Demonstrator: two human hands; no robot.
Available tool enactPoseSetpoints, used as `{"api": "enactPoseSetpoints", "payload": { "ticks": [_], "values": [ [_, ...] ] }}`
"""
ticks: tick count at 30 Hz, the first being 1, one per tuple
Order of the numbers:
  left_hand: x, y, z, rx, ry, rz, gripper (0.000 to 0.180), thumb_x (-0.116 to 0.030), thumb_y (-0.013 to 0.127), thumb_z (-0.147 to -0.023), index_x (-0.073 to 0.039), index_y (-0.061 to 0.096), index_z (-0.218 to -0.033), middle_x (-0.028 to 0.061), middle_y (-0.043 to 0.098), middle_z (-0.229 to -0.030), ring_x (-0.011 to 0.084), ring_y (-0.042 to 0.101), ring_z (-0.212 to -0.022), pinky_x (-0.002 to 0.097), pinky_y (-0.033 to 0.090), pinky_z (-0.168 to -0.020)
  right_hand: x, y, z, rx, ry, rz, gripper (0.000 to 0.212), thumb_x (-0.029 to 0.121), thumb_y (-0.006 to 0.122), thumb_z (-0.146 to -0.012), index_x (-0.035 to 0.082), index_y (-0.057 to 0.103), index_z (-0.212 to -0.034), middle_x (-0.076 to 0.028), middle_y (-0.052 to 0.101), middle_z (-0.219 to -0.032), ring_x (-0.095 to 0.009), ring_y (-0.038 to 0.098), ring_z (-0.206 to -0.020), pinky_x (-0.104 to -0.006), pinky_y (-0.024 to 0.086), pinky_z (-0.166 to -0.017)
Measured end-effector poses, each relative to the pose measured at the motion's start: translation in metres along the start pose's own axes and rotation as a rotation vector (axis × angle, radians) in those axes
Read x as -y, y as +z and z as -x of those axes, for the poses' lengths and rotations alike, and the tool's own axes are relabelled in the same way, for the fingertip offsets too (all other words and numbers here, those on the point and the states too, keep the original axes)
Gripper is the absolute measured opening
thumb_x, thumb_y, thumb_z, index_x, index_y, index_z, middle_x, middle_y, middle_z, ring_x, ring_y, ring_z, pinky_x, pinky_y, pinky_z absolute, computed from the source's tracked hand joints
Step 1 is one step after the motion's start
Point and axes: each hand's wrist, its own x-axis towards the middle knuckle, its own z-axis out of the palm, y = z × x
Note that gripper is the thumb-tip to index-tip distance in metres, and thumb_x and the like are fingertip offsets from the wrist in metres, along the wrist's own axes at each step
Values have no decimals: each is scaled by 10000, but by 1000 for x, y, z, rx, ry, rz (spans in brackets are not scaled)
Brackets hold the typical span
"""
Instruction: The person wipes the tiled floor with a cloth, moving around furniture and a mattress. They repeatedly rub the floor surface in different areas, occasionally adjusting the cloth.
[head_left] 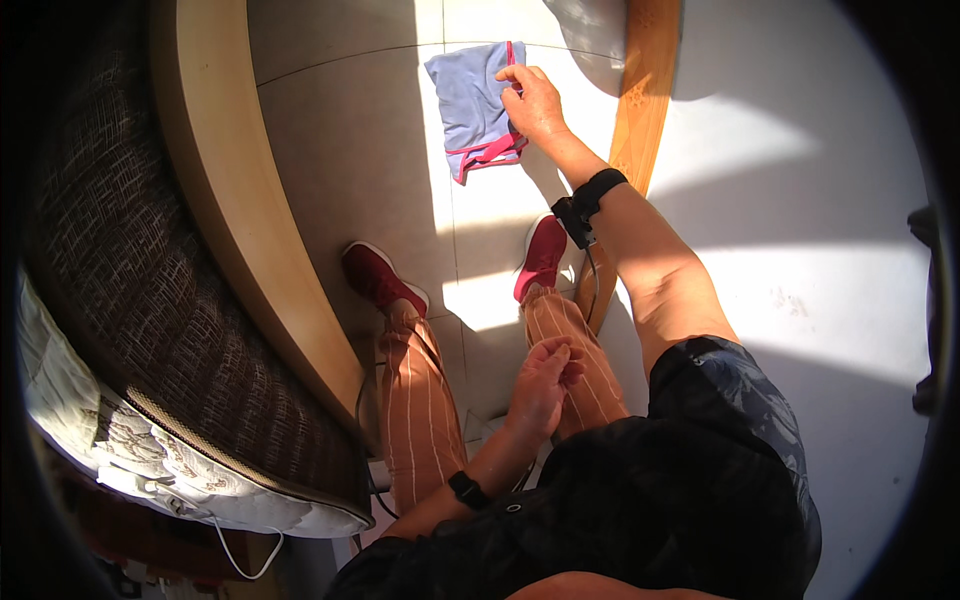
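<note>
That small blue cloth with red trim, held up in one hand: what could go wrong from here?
1. The right hand pinches only the top edge of the small blue cloth with red trim, so it could slip and drop onto the pale tiled floor.
2. The left hand rests on the striped orange trouser leg, giving the cloth no second grip.
3. Hard sunlight and deep shadow may hide how the cloth hangs.

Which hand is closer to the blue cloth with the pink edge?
Right. The right hand pinches the blue cloth at its top edge. The left hand rests far below, on the striped trouser leg.
</note>
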Motion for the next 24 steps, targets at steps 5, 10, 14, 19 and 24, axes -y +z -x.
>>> {"api": "enactPoseSetpoints", "payload": {
  "ticks": [5,10,14,19,24],
  "values": [
    [-10,0,7,51,-4,19,187,-167,515,-1041,-76,574,-1193,48,672,-1043,108,621,-869,257,490,-792,14,42,22,164,215,335,533,43,636,-774,249,592,-1264,-97,435,-1314,-361,405,-1250,-460,379,-1081],
    [-6,-17,7,45,-21,95,190,-161,505,-1042,-77,569,-1200,49,671,-1055,107,620,-869,255,492,-798,52,95,-82,15,257,341,516,166,604,-846,213,544,-1357,-134,431,-1403,-385,379,-1326,-527,367,-1079],
    [-9,-16,2,95,69,120,192,-150,489,-1046,-71,567,-1203,50,671,-1068,100,615,-869,251,496,-801,126,169,-90,48,-154,359,546,222,640,-849,141,542,-1380,-203,509,-1399,-432,517,-1225,-565,414,-1019],
    [-35,19,35,41,97,221,192,-157,483,-1051,-70,567,-1199,43,665,-1062,81,596,-870,241,492,-806,160,218,51,617,-581,437,370,219,610,-861,359,676,-1196,-9,515,-1315,-262,412,-1321,-499,341,-1091],
    [-45,23,32,47,63,108,197,-162,488,-1050,-73,568,-1206,42,664,-1054,88,596,-865,246,490,-817,78,145,45,578,-605,579,273,188,588,-874,301,688,-1101,66,548,-1254,-175,466,-1263,-511,331,-1063]
  ]
}}
